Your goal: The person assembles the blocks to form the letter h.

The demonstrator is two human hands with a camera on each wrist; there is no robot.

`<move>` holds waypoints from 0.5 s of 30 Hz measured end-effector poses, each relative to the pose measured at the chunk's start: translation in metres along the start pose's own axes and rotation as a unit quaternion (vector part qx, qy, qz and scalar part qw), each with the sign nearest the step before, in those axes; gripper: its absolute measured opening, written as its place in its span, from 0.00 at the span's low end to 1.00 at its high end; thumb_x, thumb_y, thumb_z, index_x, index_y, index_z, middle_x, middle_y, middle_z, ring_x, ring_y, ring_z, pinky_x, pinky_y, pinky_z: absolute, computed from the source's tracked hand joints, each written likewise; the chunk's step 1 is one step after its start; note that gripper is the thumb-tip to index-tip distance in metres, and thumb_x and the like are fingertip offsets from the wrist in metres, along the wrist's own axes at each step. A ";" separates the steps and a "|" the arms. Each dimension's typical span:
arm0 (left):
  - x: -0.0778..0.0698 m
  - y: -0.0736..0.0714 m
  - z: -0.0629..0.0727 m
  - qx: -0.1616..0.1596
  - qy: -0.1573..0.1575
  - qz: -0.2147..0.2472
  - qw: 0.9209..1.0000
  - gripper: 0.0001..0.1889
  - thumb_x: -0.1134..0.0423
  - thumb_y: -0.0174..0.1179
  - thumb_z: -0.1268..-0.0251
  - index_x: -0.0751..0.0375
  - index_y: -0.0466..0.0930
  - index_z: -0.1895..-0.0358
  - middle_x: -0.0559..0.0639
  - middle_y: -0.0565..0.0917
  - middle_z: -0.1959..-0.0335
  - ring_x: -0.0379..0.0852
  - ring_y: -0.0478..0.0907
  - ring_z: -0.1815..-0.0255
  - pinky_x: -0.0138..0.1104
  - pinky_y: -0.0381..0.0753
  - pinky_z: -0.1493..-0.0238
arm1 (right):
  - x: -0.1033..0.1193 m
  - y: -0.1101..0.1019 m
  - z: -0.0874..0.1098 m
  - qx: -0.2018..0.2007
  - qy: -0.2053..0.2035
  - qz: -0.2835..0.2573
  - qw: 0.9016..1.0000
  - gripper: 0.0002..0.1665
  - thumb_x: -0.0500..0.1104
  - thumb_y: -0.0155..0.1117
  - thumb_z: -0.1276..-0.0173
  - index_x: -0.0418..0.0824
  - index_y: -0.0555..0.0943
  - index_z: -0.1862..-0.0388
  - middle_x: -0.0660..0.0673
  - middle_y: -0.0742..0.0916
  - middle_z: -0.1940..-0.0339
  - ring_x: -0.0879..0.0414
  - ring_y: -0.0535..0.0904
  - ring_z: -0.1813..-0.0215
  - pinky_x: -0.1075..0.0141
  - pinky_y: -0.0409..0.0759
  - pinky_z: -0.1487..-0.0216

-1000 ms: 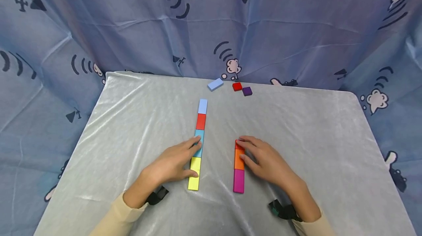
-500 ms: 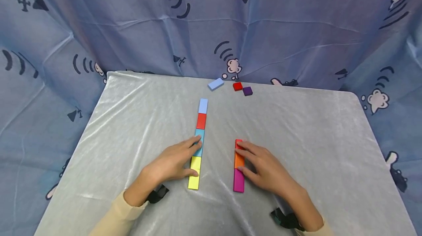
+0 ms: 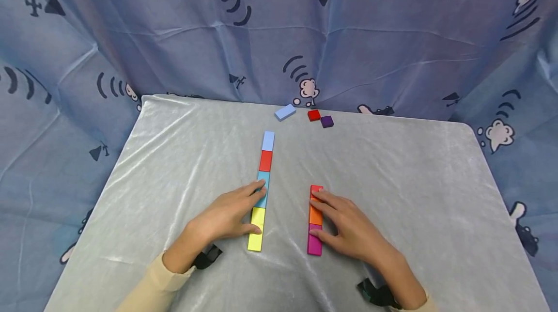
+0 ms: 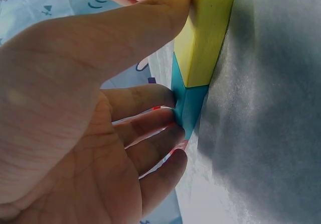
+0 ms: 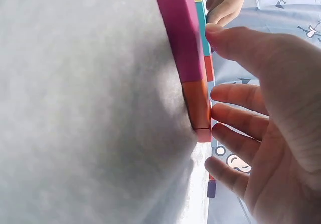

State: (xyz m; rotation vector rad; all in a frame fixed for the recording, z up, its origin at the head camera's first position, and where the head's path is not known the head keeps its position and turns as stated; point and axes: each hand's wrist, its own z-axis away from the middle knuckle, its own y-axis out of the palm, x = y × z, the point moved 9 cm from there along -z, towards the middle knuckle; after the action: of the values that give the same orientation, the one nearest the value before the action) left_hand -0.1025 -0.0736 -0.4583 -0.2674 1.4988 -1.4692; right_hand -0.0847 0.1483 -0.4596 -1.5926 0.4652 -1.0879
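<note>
Two rows of coloured blocks lie end to end on the cloth. The left row runs from a yellow block [image 3: 255,242] through a teal block [image 3: 263,176] and a red block [image 3: 266,161] to a light blue block [image 3: 268,141]. My left hand [image 3: 224,215] rests loosely on it, fingertips at the teal block, thumb on the yellow one. The shorter right row has a magenta block [image 3: 314,247], an orange block [image 3: 316,218] and a small red block [image 3: 317,188]. My right hand [image 3: 350,227] lies along it, fingertips at red and orange, thumb over magenta.
At the far edge of the pale cloth-covered table [image 3: 414,166] lie a loose light blue block [image 3: 285,112], a small red block [image 3: 314,115] and a dark purple block [image 3: 327,121]. A patterned blue curtain [image 3: 279,26] hangs behind and at the sides.
My right hand has slid toward me along the right row; its thumb has gone from the orange block to the magenta one. The left hand stays in place.
</note>
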 end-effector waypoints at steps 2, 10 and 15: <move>-0.001 0.000 0.000 0.000 0.000 0.001 1.000 0.48 0.51 0.78 0.38 0.68 0.65 0.20 0.60 0.62 0.15 0.58 0.64 0.15 0.50 0.75 0.22 | 0.000 0.001 0.001 -0.003 -0.002 0.003 1.000 0.44 0.58 0.80 0.37 0.42 0.79 0.26 0.42 0.78 0.22 0.45 0.77 0.24 0.45 0.79 0.26; -0.003 0.000 -0.001 -0.002 -0.003 -0.006 1.000 0.48 0.51 0.78 0.39 0.69 0.65 0.20 0.60 0.63 0.15 0.58 0.64 0.15 0.50 0.73 0.21 | 0.000 0.003 0.004 -0.004 -0.008 0.008 1.000 0.44 0.58 0.79 0.36 0.42 0.78 0.25 0.43 0.77 0.21 0.45 0.77 0.23 0.46 0.80 0.28; -0.005 0.000 -0.002 -0.003 -0.004 -0.027 1.000 0.49 0.51 0.78 0.40 0.71 0.65 0.21 0.62 0.63 0.15 0.60 0.61 0.14 0.50 0.65 0.15 | 0.001 0.003 0.005 -0.006 -0.014 0.008 1.000 0.46 0.58 0.80 0.36 0.42 0.77 0.24 0.44 0.77 0.21 0.45 0.76 0.22 0.45 0.80 0.28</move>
State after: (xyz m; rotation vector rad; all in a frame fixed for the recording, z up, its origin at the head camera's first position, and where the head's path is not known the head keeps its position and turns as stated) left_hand -0.1008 -0.0684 -0.4563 -0.3184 1.5001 -1.5048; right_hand -0.0792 0.1495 -0.4615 -1.6097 0.4661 -1.0523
